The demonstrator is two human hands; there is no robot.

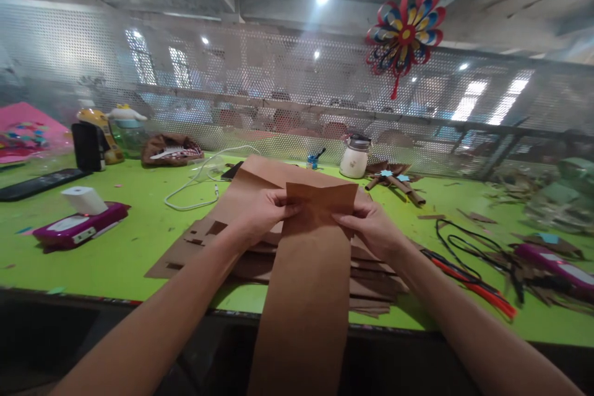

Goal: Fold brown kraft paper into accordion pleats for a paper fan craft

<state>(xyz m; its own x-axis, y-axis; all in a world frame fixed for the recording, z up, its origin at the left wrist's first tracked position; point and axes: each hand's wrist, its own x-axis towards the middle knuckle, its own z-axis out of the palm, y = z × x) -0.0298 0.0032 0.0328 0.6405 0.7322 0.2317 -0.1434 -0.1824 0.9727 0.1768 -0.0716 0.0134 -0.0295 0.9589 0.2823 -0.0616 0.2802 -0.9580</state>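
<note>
Holding the strip [310,272] with both hands, we are working above the stack [185,253], which is lying on the green table [139,235]. Our left hand [273,209] is pinching the strip's left margin, thumb on the near face; the grip is closing right down on the paper, leaving no gap. Our right hand [366,221] is pinching the right margin likewise, thumb in front, fingers reaching behind; those fingertips are hiding from us.

Key relation: the strip's long axis is running from over the stack straight back towards us, dropping past the table's near edge, while the hands are facing each other across its far end. Neither hand is sitting clearly nearer; the strip is lying between them. A darker flap [322,197] is standing at that end, just above the thumbs. Whether the strip is touching the stack, we are not managing to tell.

Surroundings: a sheet [264,170] is lying behind the stack, a jar [355,159] standing beyond it to the right. A purple power strip [77,227] is resting left of the stack, a red-handled tool [494,302] right of it.
</note>
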